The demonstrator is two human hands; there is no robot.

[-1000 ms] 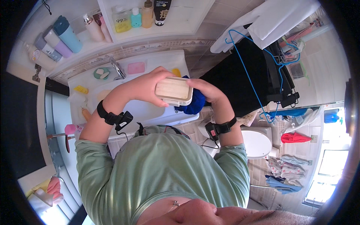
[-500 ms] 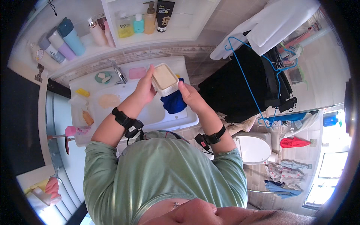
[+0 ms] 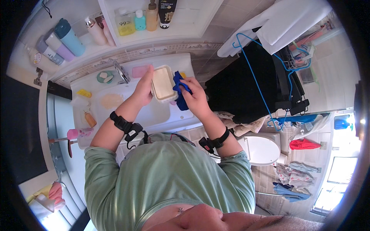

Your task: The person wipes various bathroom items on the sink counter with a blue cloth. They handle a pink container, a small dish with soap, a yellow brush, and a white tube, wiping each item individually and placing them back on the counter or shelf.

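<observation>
Above the right part of the sink [image 3: 154, 116], my left hand [image 3: 144, 89] grips a cream rectangular plastic box [image 3: 163, 82] by its left side. The box's broad cream face, framed by a pale rim, is turned up toward me. My right hand [image 3: 195, 96] is closed around a bunched dark blue cloth [image 3: 183, 101], its fingers pinching the upper part. The cloth lies against the right edge of the box, and its lower end hangs over the basin. Parts of the cloth are hidden by my right fingers.
Behind the basin stand a chrome faucet [image 3: 121, 73], a green soap dish [image 3: 105, 77] and a pink tray [image 3: 140, 71]. Bottles fill the shelf [image 3: 173, 35] above. Right of the sink hang black clothes [image 3: 239, 82] and a blue hanger [image 3: 252, 77], near a white toilet [image 3: 264, 150].
My right hand has come off the box's right side and now bunches the blue cloth against that edge. The box has turned slightly and shifted a little left in my left hand.
</observation>
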